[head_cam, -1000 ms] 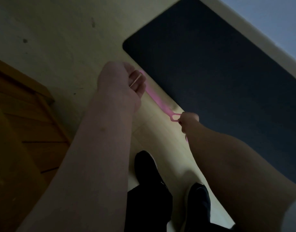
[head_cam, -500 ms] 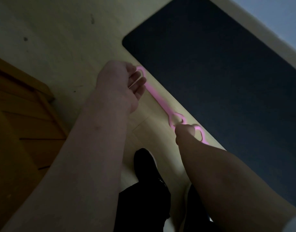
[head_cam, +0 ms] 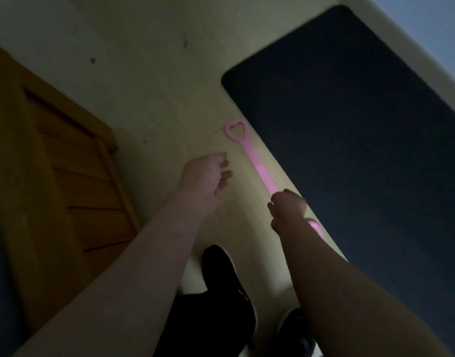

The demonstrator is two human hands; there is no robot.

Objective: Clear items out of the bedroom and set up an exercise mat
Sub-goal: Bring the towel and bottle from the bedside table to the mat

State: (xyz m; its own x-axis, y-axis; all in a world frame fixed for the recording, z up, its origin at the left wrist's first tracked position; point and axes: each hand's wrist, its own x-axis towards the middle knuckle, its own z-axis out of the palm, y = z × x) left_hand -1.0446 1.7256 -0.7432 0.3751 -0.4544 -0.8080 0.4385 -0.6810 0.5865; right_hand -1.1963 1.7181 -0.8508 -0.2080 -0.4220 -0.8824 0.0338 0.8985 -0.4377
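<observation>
The pale floor (head_cam: 149,81) fills most of the dim view, and the dark exercise mat (head_cam: 349,150) lies unrolled and flat on it, running from 1 o'clock down to 4 o'clock with its rounded near corner towards the centre. So the mat part of the task looks done, at least as far as laying it out goes. A brown wooden panel (head_cam: 66,176), a door or a piece of furniture, takes up the 9 o'clock side. Both forearms reach in from 6 o'clock. The left hand (head_cam: 204,177), near the centre, has its fingers loosely curled and nothing in them. It is clear of the band. The right hand (head_cam: 289,210), at about 4 o'clock from the left one, is bunched with fingers curled directly over the band's lower stretch, and in this light I cannot tell whether it pinches the band or merely hovers above it. Black shoes (head_cam: 218,264) stand at 6 o'clock. The pink band (head_cam: 257,161) lies stretched out on the floor just beside the mat's left edge, its heart-shaped loop (head_cam: 236,128) at 12 o'clock from the hands and its other end hidden behind the right wrist. Whether the room's other items are cleared cannot be judged from here.
</observation>
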